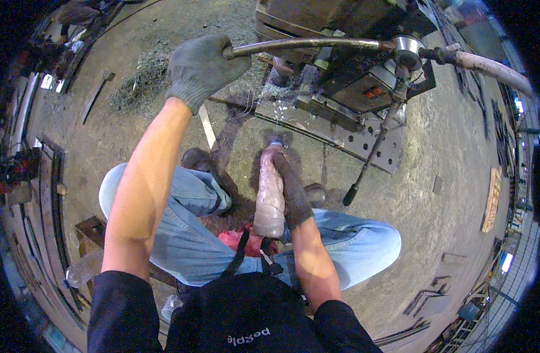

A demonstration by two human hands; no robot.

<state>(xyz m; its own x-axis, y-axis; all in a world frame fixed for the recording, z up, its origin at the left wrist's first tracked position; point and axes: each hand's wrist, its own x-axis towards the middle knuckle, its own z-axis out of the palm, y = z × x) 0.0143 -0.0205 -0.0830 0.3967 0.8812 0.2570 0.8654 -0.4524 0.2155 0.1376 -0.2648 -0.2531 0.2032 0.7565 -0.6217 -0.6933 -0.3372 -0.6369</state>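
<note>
My left hand, in a grey knit glove, is closed round the end of a long metal lever. That lever runs right to the round hub of a drill press-like machine. In my right hand, also gloved, is a dirty, pinkish-brown plastic bottle. The bottle lies lengthwise between my knees, its bluish tip pointing toward the machine. My right fingers wrap its right side and are partly hidden. A flat steel plate with a row of holes sits low at the machine, just beyond the bottle tip.
A second lever with a black grip hangs down from the hub, right of the bottle. Metal shavings litter the floor at far left. A pale metal strip lies near my foot. Steel bars line the left side.
</note>
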